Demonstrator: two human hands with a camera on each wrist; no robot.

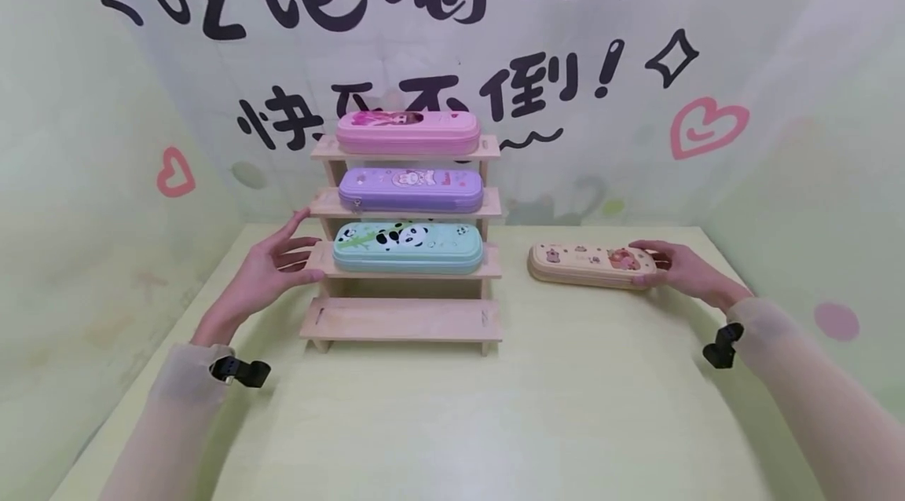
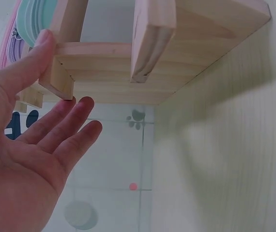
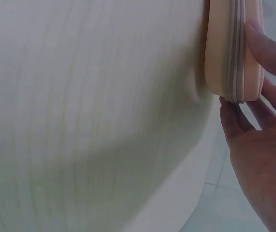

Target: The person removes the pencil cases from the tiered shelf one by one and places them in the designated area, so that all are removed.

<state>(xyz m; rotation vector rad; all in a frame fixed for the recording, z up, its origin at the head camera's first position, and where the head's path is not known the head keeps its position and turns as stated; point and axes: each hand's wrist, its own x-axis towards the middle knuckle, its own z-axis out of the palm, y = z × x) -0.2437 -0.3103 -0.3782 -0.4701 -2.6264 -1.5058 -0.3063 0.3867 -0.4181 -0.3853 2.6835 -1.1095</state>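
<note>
At the right of the head view, my right hand [image 1: 686, 272] grips the right end of a beige pencil case [image 1: 576, 265] with small cartoon prints. The right wrist view shows the thumb on its lid and fingers at its end, beside the zipper [image 3: 234, 58]. My left hand [image 1: 256, 275] touches the left ends of a wooden stepped rack [image 1: 406, 320], its fingers spread and mostly straight. On the rack's upper steps lie a pink pencil case [image 1: 445, 138], a purple one [image 1: 456, 191] and a mint one [image 1: 448, 251] with a panda; the lowest step is bare.
The rack stands on a pale table [image 1: 495, 415], left of the beige case. Behind it hangs a white backdrop [image 1: 594, 148] with large dark lettering and pink hearts. Pale side walls [image 1: 78, 250] flank both arms. Each wrist wears a black strap [image 1: 240, 370].
</note>
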